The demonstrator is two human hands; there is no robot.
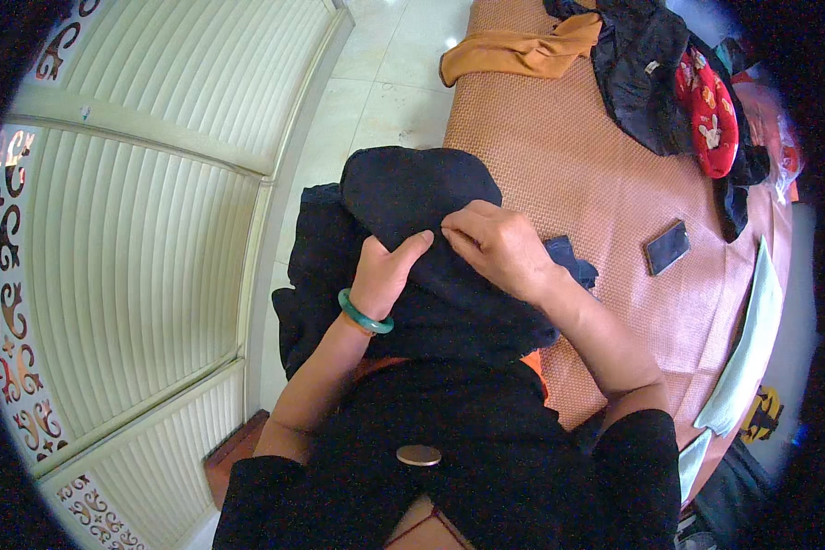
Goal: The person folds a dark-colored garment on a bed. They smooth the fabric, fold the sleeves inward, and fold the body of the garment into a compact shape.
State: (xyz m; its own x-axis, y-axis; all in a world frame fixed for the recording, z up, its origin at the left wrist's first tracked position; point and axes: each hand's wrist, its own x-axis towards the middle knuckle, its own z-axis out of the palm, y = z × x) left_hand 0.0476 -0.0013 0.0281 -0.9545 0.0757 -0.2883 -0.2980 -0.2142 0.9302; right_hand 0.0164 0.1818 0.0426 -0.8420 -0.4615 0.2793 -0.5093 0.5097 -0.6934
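A black cloth garment [412,182] is bunched over my lap, with a rounded part of it raised at the far end. My left hand [388,265], below a green bangle [364,315], grips the cloth from underneath with the thumb lying on top. The fingertips of my right hand [498,244] are pinched together at the cloth, just right of the left thumb. Whether something small sits between those fingertips cannot be made out. More dark fabric [316,254] hangs down on the left side.
On the right runs a bed or couch with a brown woven mat [557,137]. It bears an orange-brown cloth [522,55], dark clothing [639,82], a red printed item [708,130], a smartphone [667,247] and pale green fabric [739,350]. Ribbed cabinet doors [137,254] stand left.
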